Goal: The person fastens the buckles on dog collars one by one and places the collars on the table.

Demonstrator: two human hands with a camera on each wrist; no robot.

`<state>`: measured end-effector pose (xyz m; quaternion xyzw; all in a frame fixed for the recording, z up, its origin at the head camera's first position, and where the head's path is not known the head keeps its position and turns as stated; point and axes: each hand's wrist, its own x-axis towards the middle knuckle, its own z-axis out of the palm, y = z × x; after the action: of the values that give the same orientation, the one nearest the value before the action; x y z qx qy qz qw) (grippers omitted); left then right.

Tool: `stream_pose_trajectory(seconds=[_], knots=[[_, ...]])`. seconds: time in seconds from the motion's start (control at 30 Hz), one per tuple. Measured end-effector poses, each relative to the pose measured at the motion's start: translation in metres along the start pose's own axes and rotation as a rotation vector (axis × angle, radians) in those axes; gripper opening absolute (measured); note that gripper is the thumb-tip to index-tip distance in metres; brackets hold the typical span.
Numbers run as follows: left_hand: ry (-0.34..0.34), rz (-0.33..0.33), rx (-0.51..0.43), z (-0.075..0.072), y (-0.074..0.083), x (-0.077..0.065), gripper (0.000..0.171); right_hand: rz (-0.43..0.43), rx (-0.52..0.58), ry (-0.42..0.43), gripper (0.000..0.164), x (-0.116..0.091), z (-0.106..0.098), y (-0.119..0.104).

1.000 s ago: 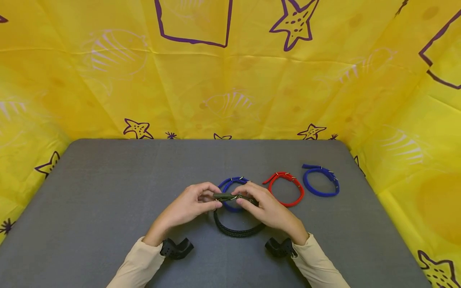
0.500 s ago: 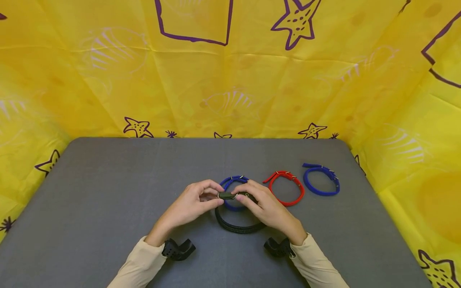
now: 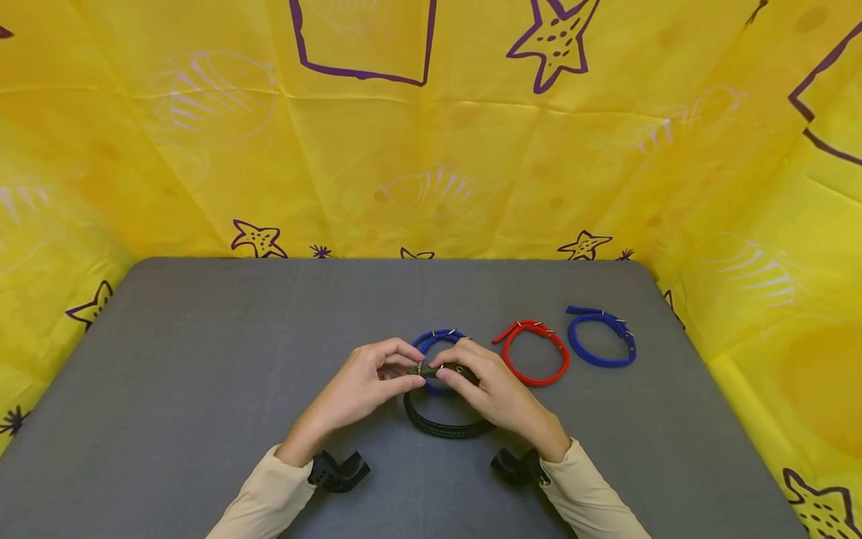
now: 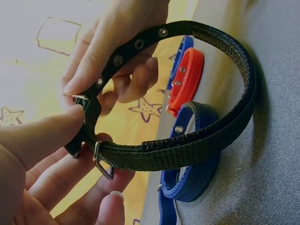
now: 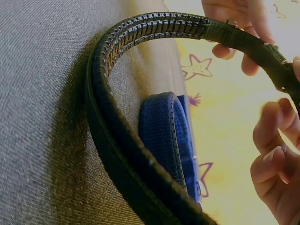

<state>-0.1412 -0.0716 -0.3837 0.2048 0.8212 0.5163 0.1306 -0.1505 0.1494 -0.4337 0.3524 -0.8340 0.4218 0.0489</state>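
A dark green collar [image 3: 447,431] with a black lining stands on edge as a loop, held between both hands. My left hand [image 3: 364,378] pinches its buckle end between thumb and fingers. In the left wrist view, a metal ring [image 4: 102,161] hangs by those fingers. My right hand [image 3: 498,382] grips the strap end, which carries several eyelets [image 4: 138,44]. Between the two thumbs the strap passes at a small metal buckle [image 4: 79,97]; whether the pin sits in a hole I cannot tell. Right behind lies a blue collar [image 3: 420,347], partly hidden by the hands.
A red collar [image 3: 564,367] lies to the right, buckled in a loop. Farther right is another blue collar [image 3: 609,364]. All lie on a grey table [image 3: 202,359], with a yellow patterned cloth [image 3: 431,150] hanging behind it and at its sides.
My left hand has shifted slightly right, closer to the right hand. The strap between the hands has turned a little and the gap between them is narrower. The other collars have not moved.
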Motion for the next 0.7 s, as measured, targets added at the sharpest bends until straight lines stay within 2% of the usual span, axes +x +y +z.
stream_pose_trajectory(seconds=[0.2, 0.43, 0.7], knots=[[-0.03, 0.027, -0.01, -0.001, -0.006, 0.0, 0.02, -0.03, 0.017, 0.051, 0.025, 0.0, 0.002, 0.0], [-0.034, 0.041, -0.015, -0.004, -0.034, 0.005, 0.019, 0.014, 0.014, 0.048, 0.017, -0.001, 0.0, 0.0], [-0.008, 0.004, 0.006, -0.024, -0.043, 0.002, 0.012, 0.087, -0.004, 0.033, 0.017, -0.002, -0.003, 0.004]])
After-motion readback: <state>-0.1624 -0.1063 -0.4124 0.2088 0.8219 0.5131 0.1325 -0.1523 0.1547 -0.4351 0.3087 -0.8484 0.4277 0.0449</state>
